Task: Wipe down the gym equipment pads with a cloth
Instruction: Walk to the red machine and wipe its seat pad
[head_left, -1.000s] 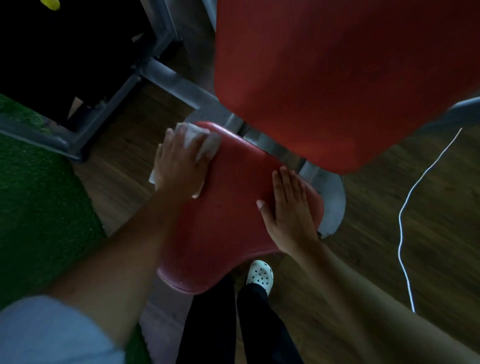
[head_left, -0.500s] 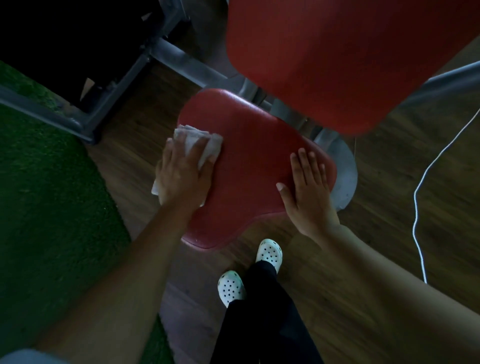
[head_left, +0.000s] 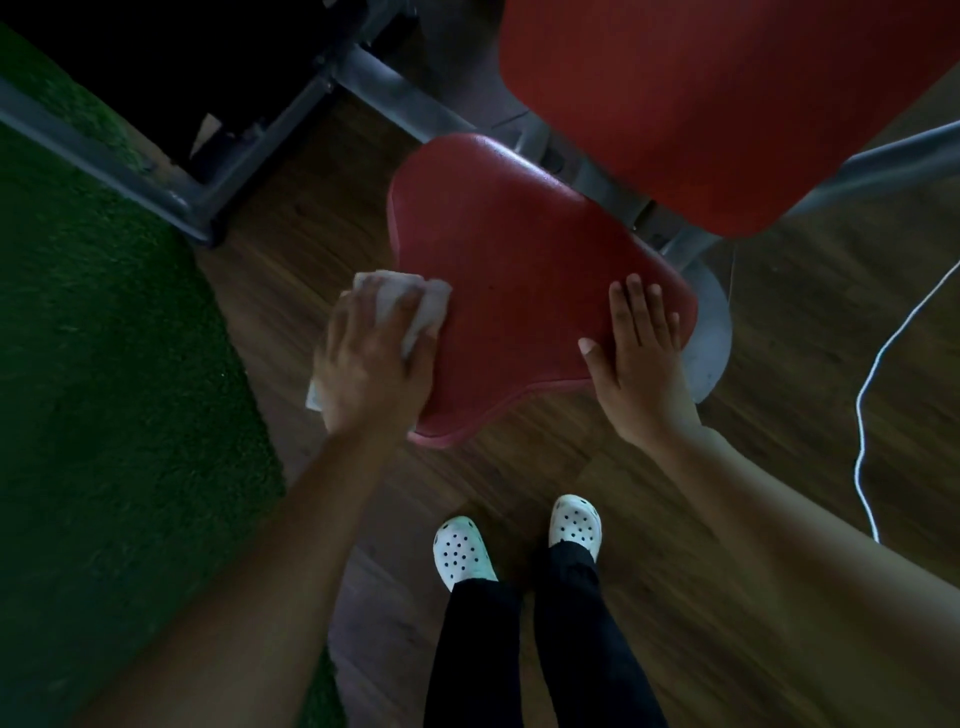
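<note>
A red seat pad (head_left: 524, 280) with a rounded, notched front edge sits low in the middle of the head view. My left hand (head_left: 371, 364) presses a crumpled white cloth (head_left: 423, 306) against the pad's left edge, fingers spread over it; part of the cloth hangs off the side below my palm. My right hand (head_left: 641, 358) lies flat on the pad's right front corner, fingers apart, holding nothing. A larger red back pad (head_left: 717, 98) hangs above and behind the seat at the upper right.
Grey metal frame bars (head_left: 384, 88) run behind the seat and along the green turf mat (head_left: 104, 338) at left. A white cable (head_left: 878, 364) trails over the wooden floor (head_left: 810, 322) at right. My feet in white clogs (head_left: 462, 551) stand just below the seat.
My left hand has slid the cloth from the seat pad's far left corner back along its left edge toward the front. The camera has pulled back, showing both feet. My right hand stays on the pad.
</note>
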